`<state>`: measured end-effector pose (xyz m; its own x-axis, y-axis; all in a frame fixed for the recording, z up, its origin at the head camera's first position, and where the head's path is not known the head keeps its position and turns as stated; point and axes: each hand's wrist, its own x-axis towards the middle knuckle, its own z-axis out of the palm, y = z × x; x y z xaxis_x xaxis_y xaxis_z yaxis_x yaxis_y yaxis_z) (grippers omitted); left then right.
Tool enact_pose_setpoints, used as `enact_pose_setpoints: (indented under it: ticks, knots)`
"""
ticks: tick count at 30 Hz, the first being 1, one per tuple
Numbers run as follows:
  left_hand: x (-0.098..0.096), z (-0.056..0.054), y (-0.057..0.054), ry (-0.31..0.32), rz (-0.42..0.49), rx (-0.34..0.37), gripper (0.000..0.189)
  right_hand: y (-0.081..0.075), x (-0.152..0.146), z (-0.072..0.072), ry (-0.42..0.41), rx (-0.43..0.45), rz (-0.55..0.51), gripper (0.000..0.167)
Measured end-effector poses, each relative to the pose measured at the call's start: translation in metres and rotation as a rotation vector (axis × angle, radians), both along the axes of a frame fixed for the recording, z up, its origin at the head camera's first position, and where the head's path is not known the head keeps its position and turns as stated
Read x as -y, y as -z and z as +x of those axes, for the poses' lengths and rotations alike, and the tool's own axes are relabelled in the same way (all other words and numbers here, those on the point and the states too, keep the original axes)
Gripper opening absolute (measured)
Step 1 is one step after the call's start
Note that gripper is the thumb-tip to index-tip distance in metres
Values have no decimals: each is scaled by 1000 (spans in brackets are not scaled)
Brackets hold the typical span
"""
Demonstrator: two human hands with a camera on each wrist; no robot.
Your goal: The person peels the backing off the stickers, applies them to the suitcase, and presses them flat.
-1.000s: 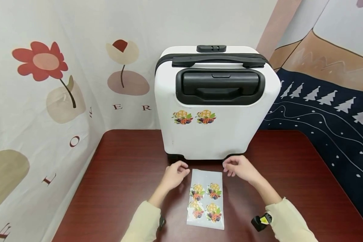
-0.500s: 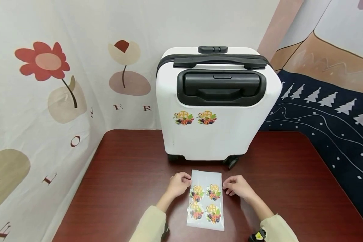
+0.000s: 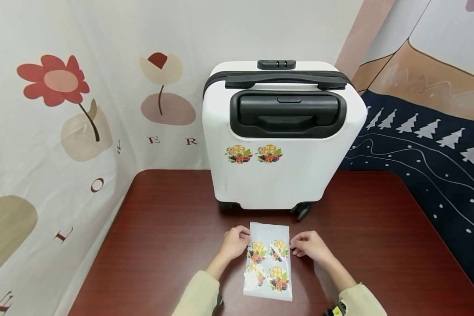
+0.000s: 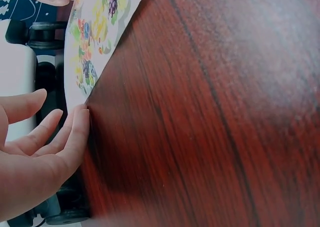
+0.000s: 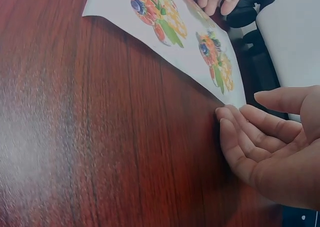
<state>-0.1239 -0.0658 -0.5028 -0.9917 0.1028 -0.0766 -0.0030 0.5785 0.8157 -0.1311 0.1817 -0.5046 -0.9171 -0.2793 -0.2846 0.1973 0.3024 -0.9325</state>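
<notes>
A white sticker sheet (image 3: 269, 232) with several fruit stickers lies flat on the table. At its left edge, near the top, my left hand (image 3: 236, 242) touches the sheet with its fingertips. The left wrist view shows that thumb (image 4: 27, 106) held apart from the fingers. My right hand (image 3: 311, 245) is at the opposite edge, its fingertips (image 5: 227, 112) right at the paper and the thumb also apart. Beyond the sheet stands a white suitcase (image 3: 272, 180), bearing two fruit stickers side by side, a left one (image 3: 238, 154) and a right one (image 3: 269, 154).
The dark red wooden table (image 3: 162, 245) spreads to both sides of the sheet. The suitcase's black wheel (image 3: 301, 210) sits just behind the right hand. A printed white curtain (image 3: 102, 109) hangs at the left and back, a dark blue patterned cloth (image 3: 426, 162) at the right.
Both hands have come down toward me from near the suitcase's base to the sheet's two side edges. Over the last half second they have barely moved.
</notes>
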Motion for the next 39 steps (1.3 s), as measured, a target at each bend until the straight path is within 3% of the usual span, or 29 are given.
enact_pose_setpoints:
  ticks: [13, 29, 35, 39]
  knots:
    - [-1, -1, 4, -23, 16, -4, 12, 3, 7, 1, 83, 11, -28, 23]
    - [0, 3, 7, -28, 42, -32, 12, 0, 7, 2, 1, 7, -64, 6]
    - [-9, 7, -5, -28, 53, -90, 7, -5, 6, 3, -21, 3, -88, 9]
    - [-22, 12, -18, 24, 80, -138, 5, -12, 8, 1, -24, -10, -88, 11]
